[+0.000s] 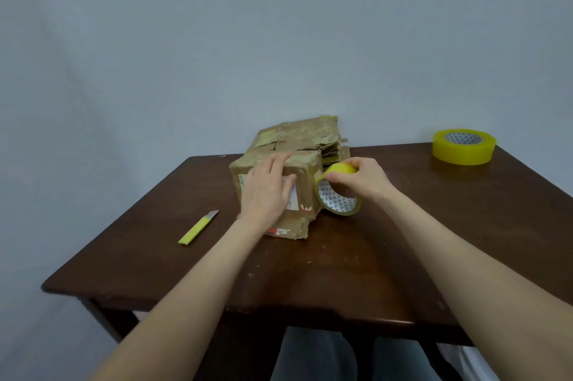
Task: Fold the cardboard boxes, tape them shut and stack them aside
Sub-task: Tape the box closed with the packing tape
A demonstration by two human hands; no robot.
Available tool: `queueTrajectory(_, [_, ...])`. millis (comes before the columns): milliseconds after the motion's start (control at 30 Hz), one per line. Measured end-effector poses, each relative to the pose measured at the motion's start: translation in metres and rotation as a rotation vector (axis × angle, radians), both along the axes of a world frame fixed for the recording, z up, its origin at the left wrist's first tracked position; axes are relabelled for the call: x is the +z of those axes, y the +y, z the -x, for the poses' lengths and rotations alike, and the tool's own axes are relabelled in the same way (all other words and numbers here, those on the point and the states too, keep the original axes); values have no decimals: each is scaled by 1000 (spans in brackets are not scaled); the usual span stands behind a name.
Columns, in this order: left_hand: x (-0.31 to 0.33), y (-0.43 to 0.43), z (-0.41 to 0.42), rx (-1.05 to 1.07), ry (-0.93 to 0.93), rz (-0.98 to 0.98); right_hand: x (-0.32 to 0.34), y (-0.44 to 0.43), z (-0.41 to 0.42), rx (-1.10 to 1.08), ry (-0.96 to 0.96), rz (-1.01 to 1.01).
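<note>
A worn brown cardboard box (pixel 305 185) with labels and old tape stands in the middle of the dark wooden table (pixel 356 262). My left hand (pixel 269 191) lies flat on its near face, fingers straight, reaching up to the top edge. My right hand (pixel 361 179) grips a yellow tape roll (pixel 338 197) held upright against the box's right side. Behind the box lies a pile of flattened, taped cardboard (pixel 307 135).
A second, larger yellow tape roll (pixel 464 146) lies flat at the table's far right corner. A yellow utility knife (pixel 198 228) with its blade out lies to the left of the box. A plain wall stands behind the table.
</note>
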State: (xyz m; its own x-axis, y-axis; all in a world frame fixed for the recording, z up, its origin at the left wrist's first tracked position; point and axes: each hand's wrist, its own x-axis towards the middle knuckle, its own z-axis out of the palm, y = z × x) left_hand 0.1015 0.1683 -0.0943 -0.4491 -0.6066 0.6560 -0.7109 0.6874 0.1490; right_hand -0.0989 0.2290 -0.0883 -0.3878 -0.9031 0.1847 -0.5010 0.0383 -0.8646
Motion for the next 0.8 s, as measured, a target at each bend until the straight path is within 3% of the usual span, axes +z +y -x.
queueTrajectory(133, [-19, 7, -30, 176, 39, -84, 1, 0, -13, -26, 30, 25])
queueTrajectory(467, [-40, -29, -108, 681, -261, -574, 0, 0, -26, -16, 78, 10])
queueTrajectory(600, [-48, -35, -119, 747, -351, -550, 0, 1, -22, 10, 59, -10])
queueTrajectory(700, [-46, -35, -121, 737, -295, -529, 1, 2, -21, 28, 51, -16])
queueTrajectory(800, [-40, -32, -121, 718, -113, -620, 2, 4, -20, 48, 42, -41])
